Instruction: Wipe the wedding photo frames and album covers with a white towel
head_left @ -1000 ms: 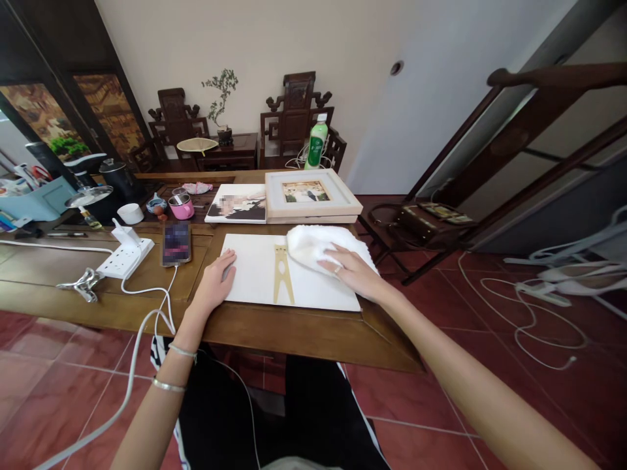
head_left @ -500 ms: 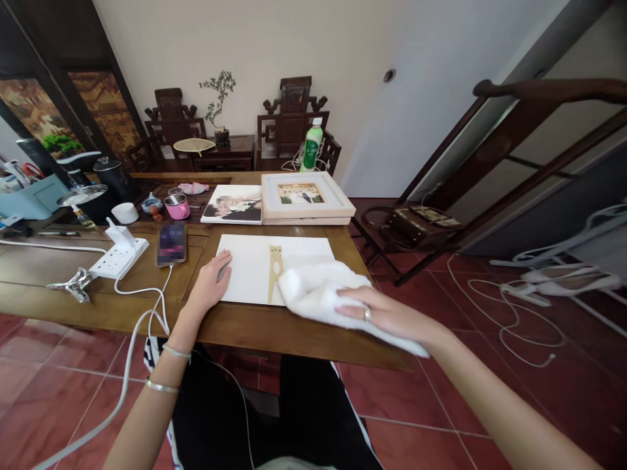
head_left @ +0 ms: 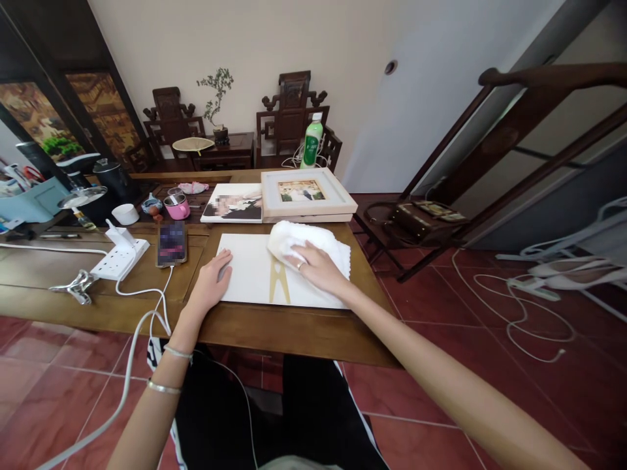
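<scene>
Under right hand point(head_left: 317, 269), cloth point(head_left: 304, 232) (white)

2 hands point(head_left: 209, 287) point(head_left: 318, 269), 1 cloth point(head_left: 287, 236), 1 board point(head_left: 249, 277), 1 phone point(head_left: 171, 243), 1 pwr strip point(head_left: 120, 258), 1 bottle point(head_left: 311, 143).

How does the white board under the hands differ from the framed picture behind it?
The white board is thin and lies low on the table; the framed picture is thicker and stands higher. The white board is plain with a tan strip; the framed picture shows a small photo inside a wide pale border. The left hand and the right hand, on a white cloth, rest on the white board; nothing touches the framed picture. Both are pale rectangles lying flat.
</scene>
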The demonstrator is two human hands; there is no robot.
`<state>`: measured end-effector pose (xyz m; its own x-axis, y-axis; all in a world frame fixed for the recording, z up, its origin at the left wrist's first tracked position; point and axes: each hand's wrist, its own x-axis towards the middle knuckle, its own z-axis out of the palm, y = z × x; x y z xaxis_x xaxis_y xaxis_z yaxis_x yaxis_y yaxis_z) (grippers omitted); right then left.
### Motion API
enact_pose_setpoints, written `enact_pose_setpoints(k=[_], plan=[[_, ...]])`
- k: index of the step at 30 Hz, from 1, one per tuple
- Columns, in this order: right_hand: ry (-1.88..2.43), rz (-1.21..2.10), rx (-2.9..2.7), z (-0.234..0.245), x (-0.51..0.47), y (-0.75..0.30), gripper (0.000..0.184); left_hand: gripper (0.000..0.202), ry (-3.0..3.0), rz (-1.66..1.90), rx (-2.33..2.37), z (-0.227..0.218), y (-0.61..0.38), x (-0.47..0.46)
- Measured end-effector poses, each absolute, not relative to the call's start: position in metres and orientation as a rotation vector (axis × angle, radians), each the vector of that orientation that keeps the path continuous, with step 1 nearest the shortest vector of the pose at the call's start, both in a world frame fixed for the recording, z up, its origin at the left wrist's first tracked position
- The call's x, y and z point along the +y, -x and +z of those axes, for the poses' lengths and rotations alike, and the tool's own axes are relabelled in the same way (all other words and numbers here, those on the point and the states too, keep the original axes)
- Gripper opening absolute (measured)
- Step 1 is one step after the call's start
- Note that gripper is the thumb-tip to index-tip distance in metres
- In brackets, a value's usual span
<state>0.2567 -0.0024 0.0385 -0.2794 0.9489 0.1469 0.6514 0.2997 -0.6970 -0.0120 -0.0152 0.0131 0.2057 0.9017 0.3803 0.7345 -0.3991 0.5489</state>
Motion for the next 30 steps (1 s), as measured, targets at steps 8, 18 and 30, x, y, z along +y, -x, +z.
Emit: enact_pose_setpoints(k=[8, 18, 30], plan=[[0.976, 0.808, -2.469, 0.061, -0.093, -0.260, 0.028, 0.038, -2.244, 0.979, 1.555, 0.012, 0.011, -0.016], [1.075, 0.854, -2.274, 0.051, -0.012, -0.261, 0.033, 0.039, -2.240, 0.969, 1.565, 0.012, 0.012, -0.015], [0.992, 0.322, -2.409, 0.032, -0.022, -0.216, 0.024, 0.039, -2.237, 0.972, 1.560, 0.012, 0.011, -0.015]])
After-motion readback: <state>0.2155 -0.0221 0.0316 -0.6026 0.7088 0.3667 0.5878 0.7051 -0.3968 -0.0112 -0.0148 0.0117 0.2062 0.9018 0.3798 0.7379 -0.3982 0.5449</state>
